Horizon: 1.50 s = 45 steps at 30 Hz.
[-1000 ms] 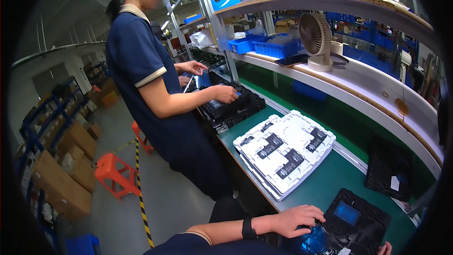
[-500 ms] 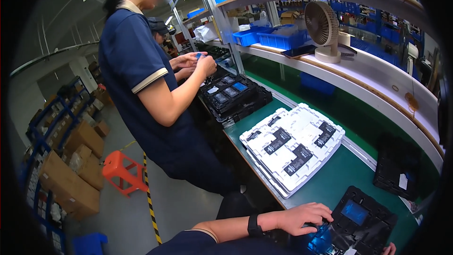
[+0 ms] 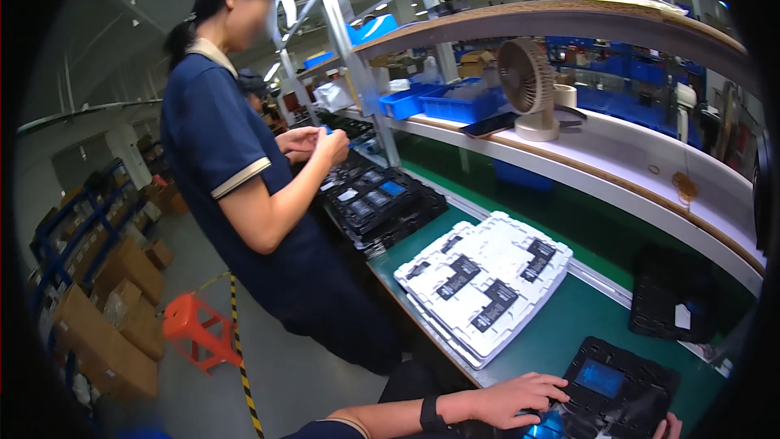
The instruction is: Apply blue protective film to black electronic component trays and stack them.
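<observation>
head view: left hand [image 3: 513,399] is lying palm down at the near edge of the green surface [image 3: 569,325], fingers spread loosely and fingertips touching the black tray [image 3: 626,390]; its grip is closing on nothing. a dark wristband [image 3: 429,415] is sitting on that wrist. right hand [image 3: 673,427] is showing only as a sliver at the bottom edge, touching the tray's near corner; cannot tell how its grip is standing. black tray is resting at the near right of the surface, carrying a blue-screened part [image 3: 600,377]. stack of white trays [image 3: 485,293] is lying just beyond the left hand, holding several small black parts. further along, black trays [image 3: 382,207] are stacked in front of a co-worker in a dark blue shirt [image 3: 236,195], who is holding a small item in both hands. small fan [image 3: 528,89] and blue bins [image 3: 443,102] are standing on the shelf above. orange stool [image 3: 195,329] is standing on the floor.
</observation>
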Available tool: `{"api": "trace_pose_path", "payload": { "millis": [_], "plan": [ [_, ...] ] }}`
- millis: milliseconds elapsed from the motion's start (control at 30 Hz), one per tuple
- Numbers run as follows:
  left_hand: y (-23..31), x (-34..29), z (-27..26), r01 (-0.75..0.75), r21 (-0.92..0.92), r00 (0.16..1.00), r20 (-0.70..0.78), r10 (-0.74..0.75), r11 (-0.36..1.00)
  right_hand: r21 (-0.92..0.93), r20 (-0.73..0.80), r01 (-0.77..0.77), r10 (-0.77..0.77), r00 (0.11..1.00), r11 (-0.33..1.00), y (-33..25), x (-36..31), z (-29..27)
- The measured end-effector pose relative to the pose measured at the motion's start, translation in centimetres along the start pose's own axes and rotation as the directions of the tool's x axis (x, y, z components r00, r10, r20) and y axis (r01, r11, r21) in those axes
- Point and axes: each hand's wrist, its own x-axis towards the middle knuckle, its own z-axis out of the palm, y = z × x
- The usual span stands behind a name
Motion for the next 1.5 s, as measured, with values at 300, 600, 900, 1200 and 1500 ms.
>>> {"api": "trace_pose_path", "payload": {
  "millis": [300, 600, 900, 1200, 1500],
  "plan": [
    [1.0, 1.6, -1.8, 0.102, 0.129, 0.987, -0.138, -0.084, 0.986, 0.067, -0.074, 0.173, -0.168, 0.983, 0.983, -1.2, 0.9, 2.2],
    [1.5, 1.6, -0.8, 0.168, 0.212, 0.972, -0.199, -0.125, 0.963, -0.043, -0.098, 0.075, -0.079, 0.992, 0.996, -1.1, -1.4, 2.1],
    [1.8, 0.9, -0.5, 0.31, 0.157, 0.917, -0.309, -0.252, 0.938, -0.097, 0.005, -0.093, 0.094, 0.996, 0.991, -5.5, -6.6, -0.6],
    [1.3, 0.5, -1.0, 0.261, -0.094, 0.917, -0.287, -0.277, 0.961, 0.203, 0.095, -0.257, 0.242, 0.966, 0.945, -5.9, -10.6, -0.4],
    [1.2, -0.1, -1.5, 0.15, -0.353, 0.926, -0.277, -0.257, 0.923, 0.931, 0.302, -0.341, 0.253, 0.919, 0.129, -7.7, -9.5, 0.5]
  ]
}}
